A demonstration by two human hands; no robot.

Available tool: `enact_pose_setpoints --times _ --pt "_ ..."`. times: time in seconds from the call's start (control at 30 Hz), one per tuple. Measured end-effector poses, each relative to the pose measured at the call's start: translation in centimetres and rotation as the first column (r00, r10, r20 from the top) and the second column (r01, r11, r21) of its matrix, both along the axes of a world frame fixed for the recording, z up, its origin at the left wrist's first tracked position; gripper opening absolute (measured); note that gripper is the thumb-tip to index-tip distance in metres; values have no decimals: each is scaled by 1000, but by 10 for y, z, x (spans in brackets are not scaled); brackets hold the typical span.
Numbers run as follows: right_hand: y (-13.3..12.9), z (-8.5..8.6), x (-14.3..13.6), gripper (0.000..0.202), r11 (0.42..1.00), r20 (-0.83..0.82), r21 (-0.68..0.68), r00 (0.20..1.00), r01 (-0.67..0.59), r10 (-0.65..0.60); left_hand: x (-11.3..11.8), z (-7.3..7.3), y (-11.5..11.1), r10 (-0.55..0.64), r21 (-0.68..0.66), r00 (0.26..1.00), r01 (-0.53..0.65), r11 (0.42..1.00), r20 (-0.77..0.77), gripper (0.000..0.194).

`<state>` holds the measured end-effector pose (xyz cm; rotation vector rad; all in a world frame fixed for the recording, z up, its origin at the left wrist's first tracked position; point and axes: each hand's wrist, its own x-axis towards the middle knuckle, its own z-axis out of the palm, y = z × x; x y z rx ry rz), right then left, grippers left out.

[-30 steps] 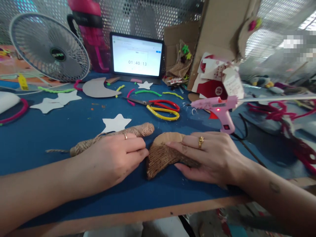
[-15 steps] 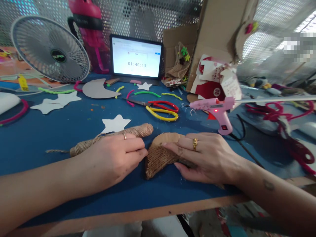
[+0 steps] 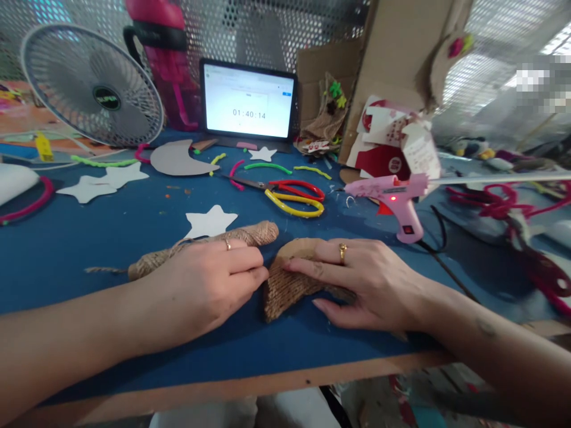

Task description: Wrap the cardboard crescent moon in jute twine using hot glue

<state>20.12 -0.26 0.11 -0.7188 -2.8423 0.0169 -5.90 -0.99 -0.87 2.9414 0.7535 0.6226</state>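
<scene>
A curved cardboard piece (image 3: 297,249) lies on the blue tabletop, its lower face covered with rows of brown jute twine (image 3: 289,288). My right hand (image 3: 370,279) rests on it with fingers stretched out flat, the thumb apart below; its right part is hidden under the palm. My left hand (image 3: 218,279) is closed in a pinch, fingertips at the left edge of the piece. Whatever it pinches is hidden. Behind that hand lies a roll of jute twine (image 3: 263,233), partly covered, with a loose end at its left.
A pink glue gun (image 3: 408,208), its light red, stands at right. Scissors (image 3: 297,199), white paper stars (image 3: 210,221), a grey crescent (image 3: 178,159) and pipe cleaners (image 3: 267,167) lie beyond my hands. A fan (image 3: 93,86) and a tablet (image 3: 247,98) stand behind.
My right hand's fingers have shifted left along the cardboard piece and stretched out more, with the thumb further apart. My left hand has hardly moved. The view has shifted slightly.
</scene>
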Motion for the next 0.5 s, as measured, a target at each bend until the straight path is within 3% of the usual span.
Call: enact_pose_setpoints --times 0.27,0.37,0.5 --pt "-1 1 -1 50 999 78 -46 997 21 -18 2 1 -1 -51 227 993 73 971 -103 44" --pt "-1 0 -1 50 1000 80 -24 997 15 -13 2 3 -2 -30 224 993 56 973 -116 41" --pt "-2 0 3 48 990 -38 139 999 -14 20 2 9 -7 8 111 1000 -6 994 -15 24"
